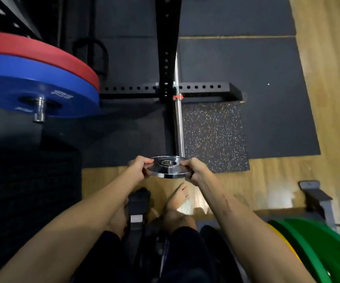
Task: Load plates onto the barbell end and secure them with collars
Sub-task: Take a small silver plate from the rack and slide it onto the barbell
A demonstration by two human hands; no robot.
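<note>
A small chrome plate [166,172] is held flat between both hands at the centre of the view. My left hand [139,165] grips its left rim and my right hand [193,170] grips its right rim. The plate's centre hole lies just at the near tip of the chrome barbell sleeve [179,127], which runs away from me to a red-ringed shoulder [177,97]. Whether the sleeve tip is inside the hole cannot be made out.
A black rack upright [166,48] and its holed base beam [206,87] stand beside the bar. Blue [42,92] and red [42,56] plates hang on a peg at left. Green plates [316,250] sit at lower right. My bare feet stand on the wood floor.
</note>
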